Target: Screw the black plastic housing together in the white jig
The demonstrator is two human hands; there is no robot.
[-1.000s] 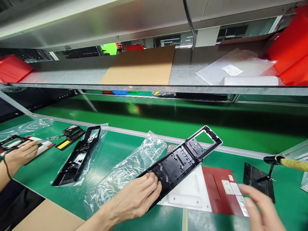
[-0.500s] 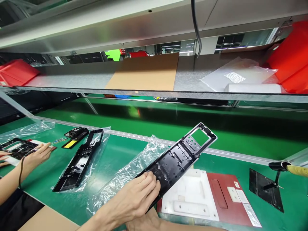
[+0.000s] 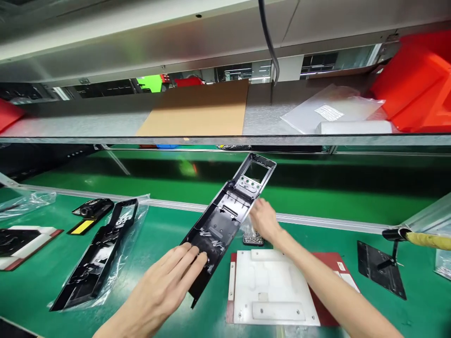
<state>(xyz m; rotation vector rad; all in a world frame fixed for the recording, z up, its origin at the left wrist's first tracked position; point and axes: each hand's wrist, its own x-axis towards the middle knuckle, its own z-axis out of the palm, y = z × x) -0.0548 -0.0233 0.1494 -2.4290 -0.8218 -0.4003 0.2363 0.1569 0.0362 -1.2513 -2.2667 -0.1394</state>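
Observation:
My left hand (image 3: 172, 277) is closed on the lower end of a long black plastic housing (image 3: 225, 216), its ribbed inside facing up. The housing is tilted above the bench, with its rectangular window at the far end. Behind its right edge is my right hand (image 3: 266, 219), fingers curled and partly hidden. A bit of clear plastic bag (image 3: 245, 223) shows at those fingers. Just below lies a small dark tray of screws (image 3: 252, 238). Nearer me, a white fixture plate (image 3: 275, 286) rests on a red board (image 3: 327, 300).
A second black housing (image 3: 95, 258) lies on clear plastic at left, beside a black part with a yellow label (image 3: 89, 216). Further left is another fixture (image 3: 31, 244). A black plate on a stand (image 3: 382, 270) stands right. The shelf (image 3: 197, 140) spans overhead with red bins (image 3: 416, 89).
The housing has swung more upright and left in my left hand. My right hand has come from under it to its far right side. The bag has left the bench; the co-worker's hands are out of view.

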